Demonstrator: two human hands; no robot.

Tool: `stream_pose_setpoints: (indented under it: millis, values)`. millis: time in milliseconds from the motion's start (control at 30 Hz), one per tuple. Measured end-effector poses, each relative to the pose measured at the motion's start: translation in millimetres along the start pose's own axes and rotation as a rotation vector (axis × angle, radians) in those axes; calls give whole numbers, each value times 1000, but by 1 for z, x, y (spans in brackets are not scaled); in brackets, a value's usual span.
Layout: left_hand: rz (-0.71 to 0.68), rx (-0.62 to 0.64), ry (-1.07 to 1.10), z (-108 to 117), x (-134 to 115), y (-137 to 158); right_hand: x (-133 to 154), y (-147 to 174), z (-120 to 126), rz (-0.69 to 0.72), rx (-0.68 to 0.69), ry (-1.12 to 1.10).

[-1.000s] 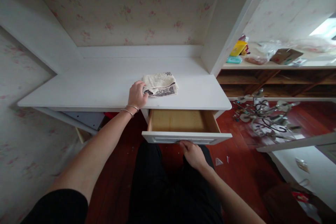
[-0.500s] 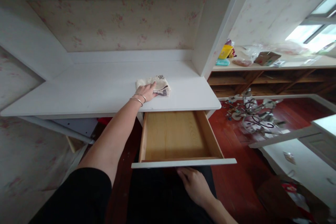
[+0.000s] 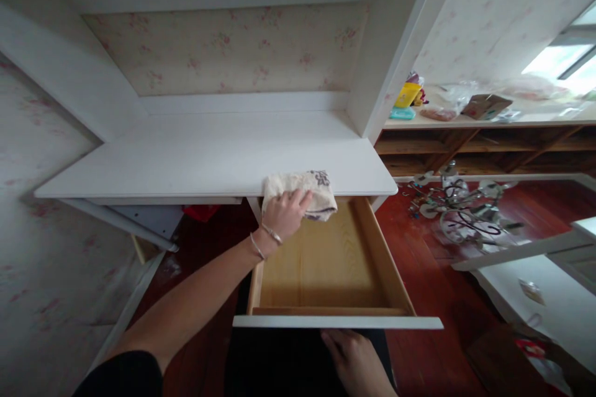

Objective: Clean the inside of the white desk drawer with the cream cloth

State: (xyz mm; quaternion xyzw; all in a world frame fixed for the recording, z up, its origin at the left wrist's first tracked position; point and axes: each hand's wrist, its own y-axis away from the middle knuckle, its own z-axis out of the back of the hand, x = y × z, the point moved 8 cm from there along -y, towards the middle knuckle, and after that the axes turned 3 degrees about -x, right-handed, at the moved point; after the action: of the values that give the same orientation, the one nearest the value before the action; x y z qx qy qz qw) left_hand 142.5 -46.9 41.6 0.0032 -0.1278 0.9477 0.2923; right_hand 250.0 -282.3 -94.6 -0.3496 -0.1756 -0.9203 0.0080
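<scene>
A folded cream cloth (image 3: 291, 186) with a dark printed pattern lies over the front edge of the white desk (image 3: 209, 155), partly over the drawer. My left hand (image 3: 284, 214), with two bangles at the wrist, presses down on the cloth and grips it. Below the desktop a wooden drawer (image 3: 326, 267) stands pulled out, with nothing visible inside. My right hand (image 3: 356, 360) is curled against the underside of its white front (image 3: 338, 322); the fingertips there are hidden.
A chandelier (image 3: 459, 205) with glass shades lies on the red floor to the right. Behind it a low shelf (image 3: 493, 136) bears bags and a cardboard box (image 3: 487, 107). White furniture (image 3: 512, 285) stands at the lower right. Uprights flank the desktop.
My left hand has drawn the cloth toward me and to the right, from the desktop onto its front edge. The drawer appears further out, with my right hand still at its front.
</scene>
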Motion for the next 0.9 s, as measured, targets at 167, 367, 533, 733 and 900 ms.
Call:
stream_pose_setpoints:
  millis: [167, 367, 533, 733, 900]
  values:
    - [-72, 106, -8, -45, -30, 56, -5, 2, -8, -6, 29, 51]
    - [52, 252, -43, -102, -8, 51, -6, 11, -11, 3, 12, 17]
    - [1, 261, 20, -117, -14, 35, -7, 21, -14, -35, 48, 26]
    - [1, 427, 160, -149, -12, 41, -8, 25, -13, -52, 56, 4]
    - [-70, 485, 238, -147, -17, 49, -13, 23, -16, -65, 53, 7]
